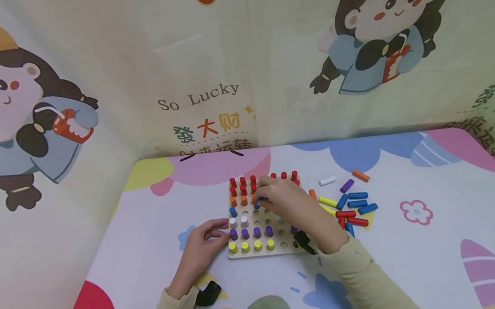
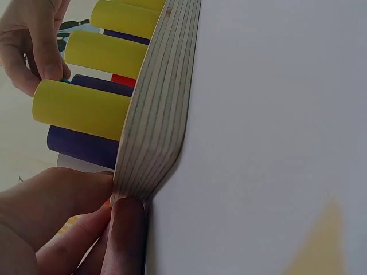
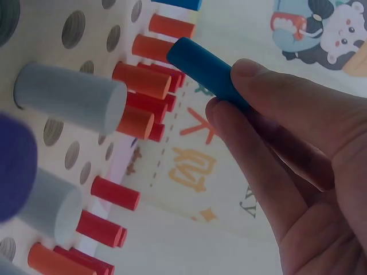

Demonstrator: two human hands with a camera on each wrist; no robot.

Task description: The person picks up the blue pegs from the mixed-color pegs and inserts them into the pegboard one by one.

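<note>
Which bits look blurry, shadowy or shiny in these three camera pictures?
Head view: soft light, with a faint pale streak on the backdrop; left wrist view: rather dim, a shadow beside the board, and a fuzzy-edged yellow patch on the table; right wrist view: the purple peg is blurred, the held blue peg clearer.

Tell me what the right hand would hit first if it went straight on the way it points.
Probably the standing orange pegs; the blue peg pinched in the right hand leads toward them. Height is hard to judge, so it might pass above.
</note>
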